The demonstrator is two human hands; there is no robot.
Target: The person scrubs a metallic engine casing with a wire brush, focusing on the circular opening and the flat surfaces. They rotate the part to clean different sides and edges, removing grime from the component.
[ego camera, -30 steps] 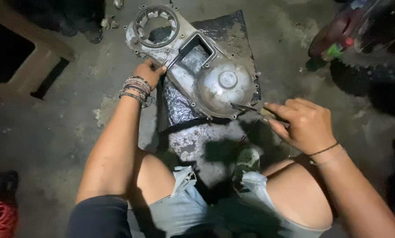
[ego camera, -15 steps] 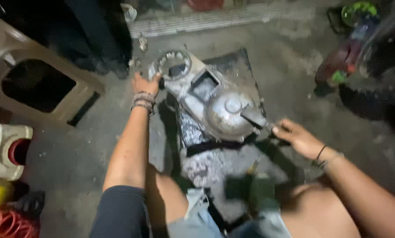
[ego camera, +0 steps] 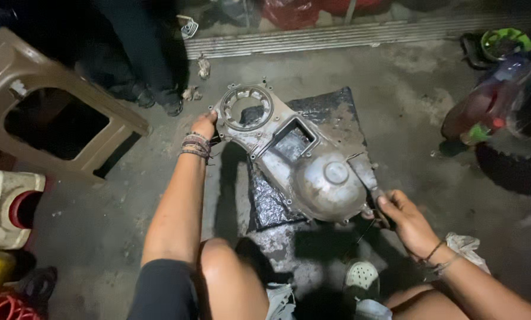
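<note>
left hand (ego camera: 204,125) clenched on engine cover (ego camera: 295,157) ring end, right hand (ego camera: 408,220) grasping domed end; advise level, even support.

There is one metal engine cover (ego camera: 295,157), one black mat (ego camera: 330,118) and one brown plastic stool (ego camera: 52,101). Two hands are visible, the left hand (ego camera: 204,124) and the right hand (ego camera: 406,220).

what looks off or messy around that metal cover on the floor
The grey metal engine cover is grimy and lies askew across a crumpled, oily-looking black sheet on the concrete floor. The left hand grips its ring end; the right hand holds its domed end. No crack or break shows.
</note>
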